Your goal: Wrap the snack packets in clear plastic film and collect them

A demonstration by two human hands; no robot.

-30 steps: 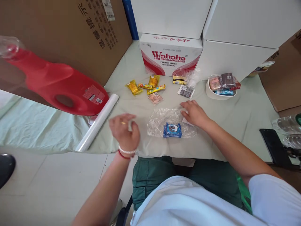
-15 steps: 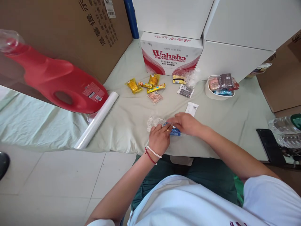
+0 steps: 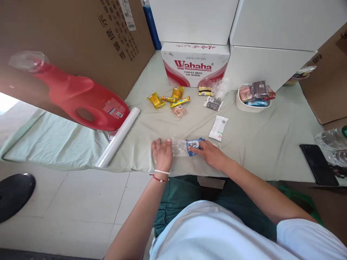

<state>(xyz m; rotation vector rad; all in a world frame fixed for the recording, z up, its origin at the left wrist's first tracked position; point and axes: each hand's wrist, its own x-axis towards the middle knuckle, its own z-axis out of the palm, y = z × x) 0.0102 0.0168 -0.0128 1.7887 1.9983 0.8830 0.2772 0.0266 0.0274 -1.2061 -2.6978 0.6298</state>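
My left hand [image 3: 162,153] lies on the cloth with its fingers spread, at the left end of a strip of clear plastic film [image 3: 179,148]. At the strip's other end is a small blue snack packet [image 3: 191,143] with white on its front. My right hand [image 3: 213,155] grips this packet, thumb across its front and fingers along its right side; part of the packet is hidden. Just beyond the right hand lies a white packet [image 3: 218,128], touched by neither hand.
Yellow snack packets [image 3: 155,100] and a pink packet [image 3: 179,111] lie further back. A dark packet [image 3: 213,103] sits near crumpled film [image 3: 221,88]. A white tub [image 3: 252,108] holds more packets. On the left are a film roll [image 3: 118,138] and red bottle [image 3: 90,99]; a phone [image 3: 316,164] lies right.
My hands have moved apart. The left slid left off the blue packet and opened flat, stretching the film out. The right shifted slightly toward me, leaving the white packet uncovered.
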